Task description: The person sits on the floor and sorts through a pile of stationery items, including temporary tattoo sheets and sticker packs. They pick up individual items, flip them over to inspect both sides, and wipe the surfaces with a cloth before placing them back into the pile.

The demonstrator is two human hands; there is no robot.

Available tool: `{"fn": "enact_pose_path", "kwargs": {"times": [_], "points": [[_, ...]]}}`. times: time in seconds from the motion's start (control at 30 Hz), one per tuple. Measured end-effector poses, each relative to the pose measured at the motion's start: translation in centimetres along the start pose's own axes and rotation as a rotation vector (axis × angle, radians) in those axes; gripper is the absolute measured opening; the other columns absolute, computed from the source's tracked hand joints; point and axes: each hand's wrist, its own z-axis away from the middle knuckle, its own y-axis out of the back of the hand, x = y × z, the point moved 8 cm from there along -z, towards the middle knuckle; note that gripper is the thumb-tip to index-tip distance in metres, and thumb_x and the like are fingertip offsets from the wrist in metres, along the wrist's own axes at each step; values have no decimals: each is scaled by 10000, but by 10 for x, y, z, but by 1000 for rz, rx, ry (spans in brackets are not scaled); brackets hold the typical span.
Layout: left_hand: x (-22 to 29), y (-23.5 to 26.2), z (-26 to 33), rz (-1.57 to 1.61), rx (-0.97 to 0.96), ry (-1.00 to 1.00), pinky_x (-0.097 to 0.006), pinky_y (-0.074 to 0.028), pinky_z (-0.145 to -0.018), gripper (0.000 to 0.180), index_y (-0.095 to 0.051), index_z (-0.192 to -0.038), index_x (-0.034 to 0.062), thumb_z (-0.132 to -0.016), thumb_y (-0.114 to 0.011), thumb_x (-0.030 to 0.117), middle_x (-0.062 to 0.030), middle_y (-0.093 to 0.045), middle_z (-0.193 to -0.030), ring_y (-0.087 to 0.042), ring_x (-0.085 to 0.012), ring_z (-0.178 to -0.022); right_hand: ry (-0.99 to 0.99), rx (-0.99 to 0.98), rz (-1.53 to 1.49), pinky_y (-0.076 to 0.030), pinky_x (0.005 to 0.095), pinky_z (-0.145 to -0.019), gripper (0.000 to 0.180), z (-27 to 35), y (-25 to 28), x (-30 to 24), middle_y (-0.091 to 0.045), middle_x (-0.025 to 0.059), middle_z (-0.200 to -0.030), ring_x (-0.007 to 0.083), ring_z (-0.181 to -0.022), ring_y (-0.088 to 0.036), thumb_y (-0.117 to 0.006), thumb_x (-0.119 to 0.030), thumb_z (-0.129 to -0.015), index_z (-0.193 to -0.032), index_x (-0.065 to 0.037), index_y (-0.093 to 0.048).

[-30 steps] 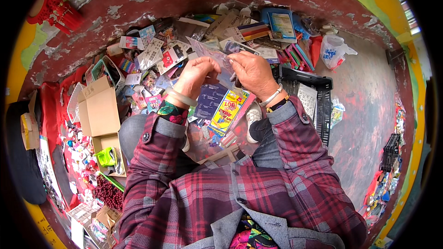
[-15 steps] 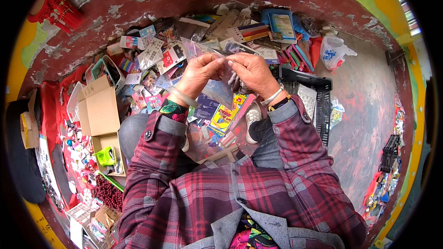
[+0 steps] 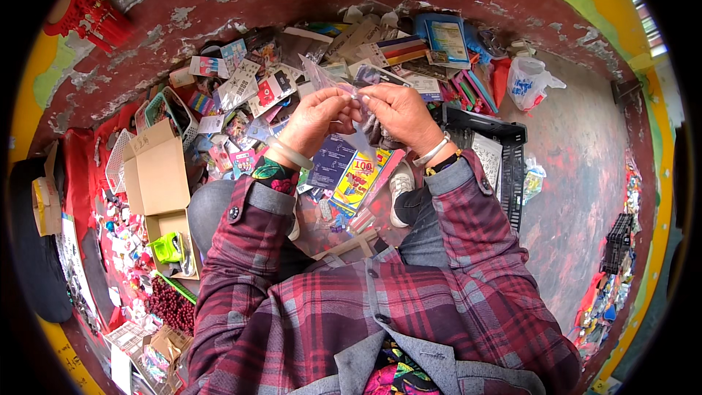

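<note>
Between my two hands is a clear plastic bag (image 3: pixel 319 74), its loose film sticking up past my left fingers and hanging down between the hands. My left hand (image 3: pixel 319 118) is closed, pinching the film. My right hand (image 3: pixel 402 117) pinches the same bag close by, thumb and forefinger together. Something dark shows beneath my right fingers, too hidden to name. Below the hands lie a dark blue printed sheet (image 3: pixel 331 163) and a yellow printed pack (image 3: pixel 360 181).
Packaged goods heap along the wall. An open cardboard box (image 3: pixel 162 168) with a bright green item stands left, near a white basket (image 3: pixel 179 113). At right are a black plastic crate (image 3: pixel 512 132) and a white plastic bag (image 3: pixel 530 82).
The clear bag is bunched narrower between my hands, uncovering more of the blue sheet below. My left fingers have curled in more; my right hand has barely moved.
</note>
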Motion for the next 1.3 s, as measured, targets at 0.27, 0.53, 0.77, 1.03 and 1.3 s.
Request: {"fn": "enact_pose_path", "kwargs": {"times": [0.27, 0.53, 0.77, 1.03, 1.3], "points": [[4, -8, 2, -133, 8, -150, -245, -498, -701, 175, -606, -977, -5, -933, -515, 139, -55, -639, -830, -607, -120, -750, -29, -43, -1, -477, 307, -625, 208, 0, 1, 2, -651, 142, -752, 229, -686, -639, -560, -173, -857, -878, 14, -648], [13, -9, 5, -419, 65, -317, -245, -472, -724, 210, -624, -976, -38, -934, -522, 140, -53, -642, -839, -573, -104, -760, -141, -12, -288, -465, 279, -610, 227, 1, -2, 17, -642, 85, -700, 126, -644, -593, -543, -155, -886, -840, 46, -636], [14, -13, 8, -287, 37, -272, -254, -483, -741, 226, -631, -984, -30, -936, -521, 161, -64, -648, -858, -593, -118, -775, -184, 16, -371, -446, 251, -638, 237, 2, 0, 26, -616, 37, -706, 77, -679, -532, -558, -165, -885, -843, 55, -636], [6, -13, 6, -120, 42, -115, -248, -508, -712, 283, -616, -968, -20, -946, -516, 244, -60, -637, -854, -598, -106, -754, -90, 103, -151, -458, 286, -633, 220, -1, 11, 16, -644, 89, -750, 153, -676, -591, -569, -185, -873, -863, 20, -648], [-1, -6, 2, 35, 60, -49, -235, -513, -647, 214, -589, -948, 11, -941, -522, 215, -43, -622, -809, -576, -89, -676, 30, 18, 8, -475, 340, -650, 147, -1, 0, -3, -626, 138, -783, 280, -725, -614, -548, -131, -856, -890, -26, -646]]}}
